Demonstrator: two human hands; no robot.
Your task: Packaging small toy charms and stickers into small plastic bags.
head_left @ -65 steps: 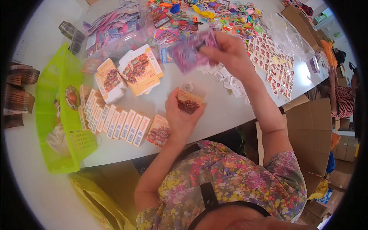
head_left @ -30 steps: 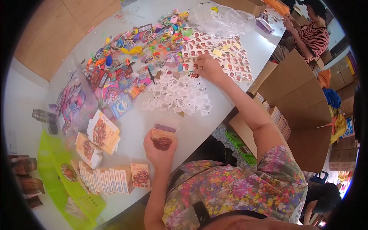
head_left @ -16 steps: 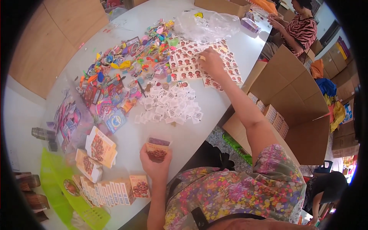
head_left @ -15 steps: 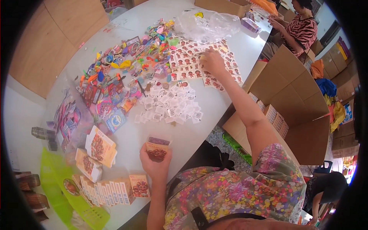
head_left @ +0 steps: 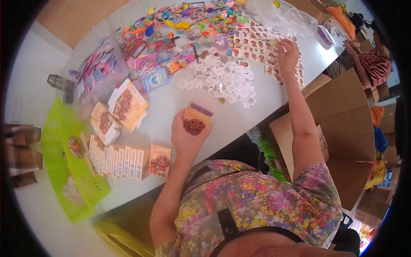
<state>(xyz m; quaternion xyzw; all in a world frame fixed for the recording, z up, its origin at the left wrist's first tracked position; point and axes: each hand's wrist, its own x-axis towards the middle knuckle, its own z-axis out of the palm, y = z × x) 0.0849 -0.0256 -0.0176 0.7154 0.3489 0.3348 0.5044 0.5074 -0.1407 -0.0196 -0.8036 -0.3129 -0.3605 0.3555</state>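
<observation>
My left hand (head_left: 187,136) is wrapped round a small orange printed carton (head_left: 197,120), held upright over the table with its top open and a purple edge showing. Over the sheets of brown cartoon stickers (head_left: 257,39) at the far right, my right hand (head_left: 289,58) has its fingers pinched together; whatever may be between them is too small to make out. Between the hands lies a heap of small white printed slips (head_left: 227,77). A row of similar cartons (head_left: 124,162) stands left of my left forearm, with one carton (head_left: 160,161) facing up at its end.
Colourful trinkets (head_left: 180,25) spread across the back. Flattened-looking cartons (head_left: 127,105) lie near a green plastic basket (head_left: 64,158) at left. Clear plastic wrap (head_left: 282,17) lies at the far right. A big open cardboard box (head_left: 342,103) stands beside the table; another person (head_left: 374,64) sits beyond.
The whole view has shifted, so the table appears higher and further right. My left hand keeps hold of the carton, and my right hand stays over the sticker sheets, fingers drawn together.
</observation>
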